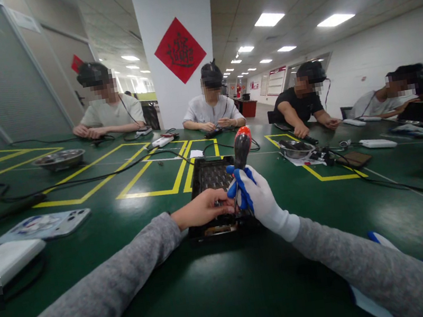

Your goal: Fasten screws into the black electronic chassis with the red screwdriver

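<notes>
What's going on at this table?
Someone is using both hands at a black tray on a green table. The gloved right hand grips a tool, its red-and-black handle up. The bare left hand is over the tray, fingers close to the gloved ones; whether it holds anything is unclear. Other people sit around the table.

1. One left hand (203, 207) and one right hand (261, 196), the wearer's two.
2. One screwdriver (242, 148).
3. One black tray (215, 238).
4. Two metal bowls (61, 164).
5. One phone (43, 227) on the left side.
6. One worn glove (286, 225), at least one loose glove (385, 241).
7. At least five other people (211, 107).
8. At least two red paper signs (180, 50).
9. At least four white boxes (378, 143).
10. One pillar (155, 6).
</notes>
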Demonstrator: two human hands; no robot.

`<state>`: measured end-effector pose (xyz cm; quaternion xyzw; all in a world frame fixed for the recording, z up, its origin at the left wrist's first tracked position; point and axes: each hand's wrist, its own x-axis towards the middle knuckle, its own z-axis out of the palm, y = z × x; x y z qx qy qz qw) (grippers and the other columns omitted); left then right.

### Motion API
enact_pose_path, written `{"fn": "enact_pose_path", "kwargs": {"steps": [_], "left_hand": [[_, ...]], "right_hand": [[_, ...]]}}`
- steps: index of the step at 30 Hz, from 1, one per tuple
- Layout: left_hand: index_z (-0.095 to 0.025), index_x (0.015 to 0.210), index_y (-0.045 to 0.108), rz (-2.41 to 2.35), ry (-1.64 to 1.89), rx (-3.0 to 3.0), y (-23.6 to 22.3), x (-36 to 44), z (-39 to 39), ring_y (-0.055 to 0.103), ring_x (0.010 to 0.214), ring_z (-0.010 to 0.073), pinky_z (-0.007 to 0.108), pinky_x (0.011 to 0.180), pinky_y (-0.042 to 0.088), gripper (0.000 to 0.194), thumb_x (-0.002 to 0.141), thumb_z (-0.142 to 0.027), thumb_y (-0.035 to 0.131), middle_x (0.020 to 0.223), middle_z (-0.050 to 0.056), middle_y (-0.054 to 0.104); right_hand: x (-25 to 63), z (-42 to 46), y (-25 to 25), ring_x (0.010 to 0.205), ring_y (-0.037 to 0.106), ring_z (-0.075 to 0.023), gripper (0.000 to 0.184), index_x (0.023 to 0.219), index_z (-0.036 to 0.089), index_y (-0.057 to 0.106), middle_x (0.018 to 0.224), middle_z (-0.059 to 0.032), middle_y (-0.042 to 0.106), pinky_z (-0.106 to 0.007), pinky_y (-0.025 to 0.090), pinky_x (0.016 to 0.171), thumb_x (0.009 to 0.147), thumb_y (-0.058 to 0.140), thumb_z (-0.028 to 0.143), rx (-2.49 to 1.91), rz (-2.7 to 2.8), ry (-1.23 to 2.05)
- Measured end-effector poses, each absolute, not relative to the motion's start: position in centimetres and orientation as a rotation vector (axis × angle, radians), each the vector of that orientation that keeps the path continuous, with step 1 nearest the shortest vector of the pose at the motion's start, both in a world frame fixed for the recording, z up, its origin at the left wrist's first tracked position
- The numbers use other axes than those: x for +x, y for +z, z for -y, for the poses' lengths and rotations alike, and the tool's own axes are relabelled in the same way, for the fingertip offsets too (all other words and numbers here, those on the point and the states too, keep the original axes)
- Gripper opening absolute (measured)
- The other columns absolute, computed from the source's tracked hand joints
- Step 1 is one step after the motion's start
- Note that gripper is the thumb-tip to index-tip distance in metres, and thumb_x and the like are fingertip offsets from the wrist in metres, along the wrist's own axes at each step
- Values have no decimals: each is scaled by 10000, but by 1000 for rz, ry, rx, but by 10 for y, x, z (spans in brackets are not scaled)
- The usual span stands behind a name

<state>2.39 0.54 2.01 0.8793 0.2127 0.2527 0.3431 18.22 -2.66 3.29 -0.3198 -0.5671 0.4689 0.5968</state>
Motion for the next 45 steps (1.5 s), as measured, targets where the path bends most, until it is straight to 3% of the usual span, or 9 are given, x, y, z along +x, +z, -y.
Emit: {"fn": "enact_pose_path", "kwargs": {"steps": [18,45], "left_hand": [[-115,812,609,-599,660,2298,21,24,-5,552,773,129,249,774,422,217,803,-321,541,810,30,615],[-126,843,628,-591,662,2344,22,24,-5,558,815,134,251,803,415,224,825,-317,512,857,39,623]], "right_hand": [[182,28,33,414,431,-55,298,872,179,511,553,50,505,-162,364,379,795,497,466,-759,1331,1003],[183,25,30,424,450,-59,327,970,182,523,587,43,528,-166,371,384,811,470,463,-753,1331,966]]}}
